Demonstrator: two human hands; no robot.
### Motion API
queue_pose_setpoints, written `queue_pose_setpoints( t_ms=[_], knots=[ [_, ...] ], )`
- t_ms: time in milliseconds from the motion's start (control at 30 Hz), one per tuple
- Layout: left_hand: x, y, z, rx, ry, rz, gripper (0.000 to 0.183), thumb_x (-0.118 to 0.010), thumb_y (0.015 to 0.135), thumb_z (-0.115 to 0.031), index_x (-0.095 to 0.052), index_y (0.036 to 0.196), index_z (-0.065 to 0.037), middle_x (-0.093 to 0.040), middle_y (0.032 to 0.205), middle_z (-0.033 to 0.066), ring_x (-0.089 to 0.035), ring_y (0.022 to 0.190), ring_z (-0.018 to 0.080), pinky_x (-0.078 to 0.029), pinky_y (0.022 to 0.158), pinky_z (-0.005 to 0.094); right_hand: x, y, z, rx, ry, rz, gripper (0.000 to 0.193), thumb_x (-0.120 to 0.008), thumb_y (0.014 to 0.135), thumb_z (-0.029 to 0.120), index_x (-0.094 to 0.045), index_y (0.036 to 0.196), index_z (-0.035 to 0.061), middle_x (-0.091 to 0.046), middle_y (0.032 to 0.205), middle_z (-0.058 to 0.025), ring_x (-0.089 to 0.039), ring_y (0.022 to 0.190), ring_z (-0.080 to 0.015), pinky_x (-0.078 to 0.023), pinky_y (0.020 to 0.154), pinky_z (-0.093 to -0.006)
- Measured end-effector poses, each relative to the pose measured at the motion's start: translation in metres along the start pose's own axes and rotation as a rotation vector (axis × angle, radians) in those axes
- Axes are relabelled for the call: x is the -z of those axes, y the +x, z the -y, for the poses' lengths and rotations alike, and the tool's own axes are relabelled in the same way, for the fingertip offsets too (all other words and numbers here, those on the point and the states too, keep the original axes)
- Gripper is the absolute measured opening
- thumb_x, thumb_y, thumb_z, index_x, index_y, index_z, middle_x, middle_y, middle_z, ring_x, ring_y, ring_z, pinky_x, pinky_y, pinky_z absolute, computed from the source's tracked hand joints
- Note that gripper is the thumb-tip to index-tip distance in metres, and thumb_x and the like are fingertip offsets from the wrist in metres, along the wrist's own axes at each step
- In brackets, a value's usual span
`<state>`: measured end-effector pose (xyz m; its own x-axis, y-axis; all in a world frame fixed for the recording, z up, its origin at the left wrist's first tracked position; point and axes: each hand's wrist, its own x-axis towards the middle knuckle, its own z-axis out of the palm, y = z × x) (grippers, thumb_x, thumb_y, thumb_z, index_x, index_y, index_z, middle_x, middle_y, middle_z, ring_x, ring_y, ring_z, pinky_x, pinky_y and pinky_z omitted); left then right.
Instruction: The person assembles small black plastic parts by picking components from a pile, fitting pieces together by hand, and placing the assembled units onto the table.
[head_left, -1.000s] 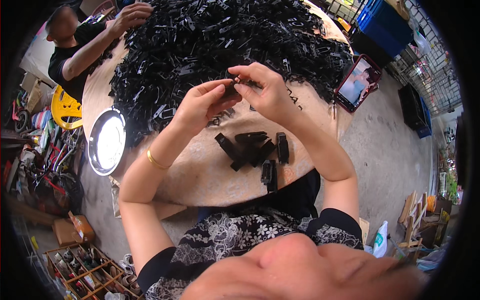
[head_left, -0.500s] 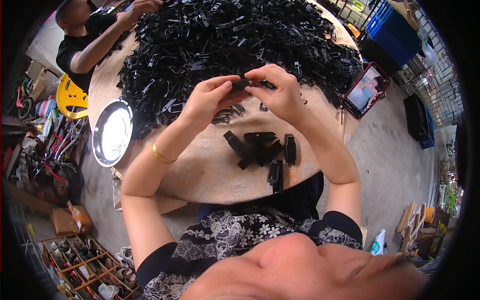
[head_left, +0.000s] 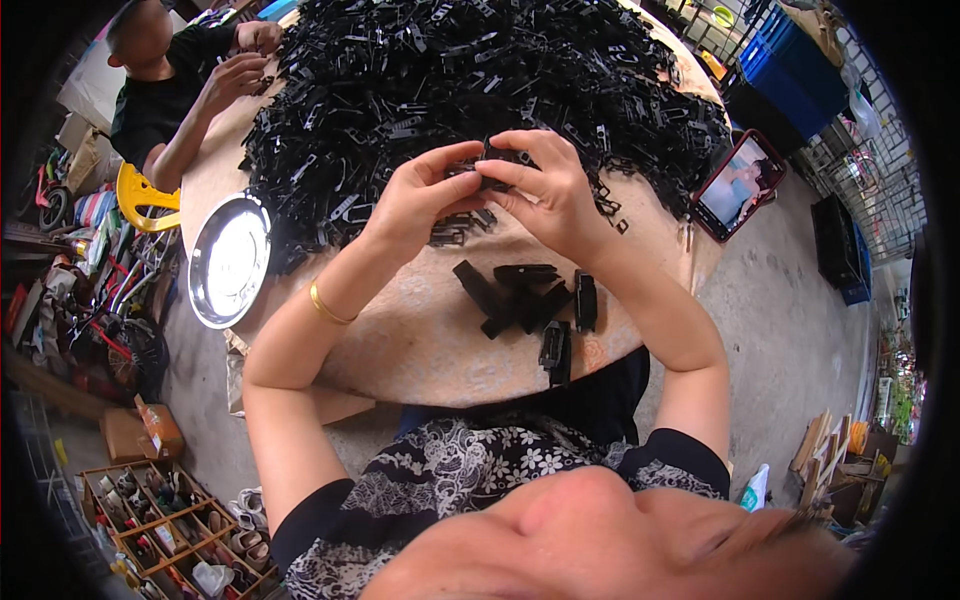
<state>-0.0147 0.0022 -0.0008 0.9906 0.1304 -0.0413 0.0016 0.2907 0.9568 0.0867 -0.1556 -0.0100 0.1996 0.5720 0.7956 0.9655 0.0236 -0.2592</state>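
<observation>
Both hands are raised over the near edge of a large heap of flat black plastic pieces [head_left: 420,90]. My left hand [head_left: 425,195] pinches a small black plastic part [head_left: 494,162] between thumb and fingers. From the other side my right hand [head_left: 545,190] grips the same part, its fingertips meeting the left ones. Fingers hide much of the part, so its exact kind cannot be made out. Below the hands, several stacked bundles of black pieces [head_left: 515,298] lie on the tan tabletop [head_left: 400,345]. One more bundle [head_left: 554,348] lies by the table's near edge.
A shiny round metal tray [head_left: 229,262] sits on the left of the table. A phone showing a picture [head_left: 740,185] leans at the right edge. Across at the far left, a co-worker [head_left: 175,90] handles small parts beside a yellow stool [head_left: 148,198]. Blue crates [head_left: 790,65] stand far right.
My right fingers have shifted on the black part, and it is turned more upright between my hands. The co-worker's hands have come down and closer together.
</observation>
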Motion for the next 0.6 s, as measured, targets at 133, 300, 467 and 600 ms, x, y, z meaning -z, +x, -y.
queue_pose_setpoints(
  t_ms=[133,300,467,600],
  knots=[
    [0.003,0.002,-0.002,-0.033,-0.054,0.053,0.039,-0.057,0.086,-0.007,-0.046,0.122,0.004,-0.058,0.105,0.0104,-0.060,0.089,0.0142,-0.052,0.080,0.0253,0.001,0.002,0.002,-0.018,0.006,-0.001,0.028,-0.073,0.064,0.015,-0.067,0.091,0.0106,-0.057,0.105,-0.0064,-0.053,0.097,-0.0250,-0.038,0.086,-0.0401],
    [-0.001,0.002,-0.007,-0.072,0.001,0.073,0.039,-0.056,0.086,-0.007,-0.046,0.122,0.004,-0.058,0.106,0.0098,-0.060,0.088,0.0137,-0.051,0.080,0.0252,0.002,0.003,0.000,-0.075,0.100,0.052,0.030,-0.073,0.067,0.015,-0.066,0.095,0.0082,-0.059,0.102,-0.0077,-0.056,0.092,-0.0229,-0.043,0.080,-0.0339],
    [-0.001,0.000,-0.003,-0.054,0.122,0.034,0.035,-0.055,0.088,-0.012,-0.048,0.121,-0.001,-0.058,0.099,0.0048,-0.057,0.086,0.0089,-0.049,0.077,0.0237,0.014,0.012,-0.014,-0.606,0.758,0.033,0.027,-0.061,0.085,0.022,-0.063,0.101,0.0004,-0.064,0.092,-0.0064,-0.058,0.088,-0.0100,-0.047,0.074,-0.0225],
    [-0.006,0.001,0.005,0.139,0.106,0.029,0.032,-0.052,0.090,-0.012,-0.048,0.120,-0.003,-0.054,0.086,0.0009,-0.057,0.072,0.0081,-0.050,0.069,0.0222,0.006,0.019,-0.046,-0.505,0.285,-0.059,0.018,-0.060,0.083,0.016,-0.065,0.093,0.0019,-0.066,0.084,-0.0076,-0.061,0.083,-0.0180,-0.048,0.074,-0.0275]
  ],
)
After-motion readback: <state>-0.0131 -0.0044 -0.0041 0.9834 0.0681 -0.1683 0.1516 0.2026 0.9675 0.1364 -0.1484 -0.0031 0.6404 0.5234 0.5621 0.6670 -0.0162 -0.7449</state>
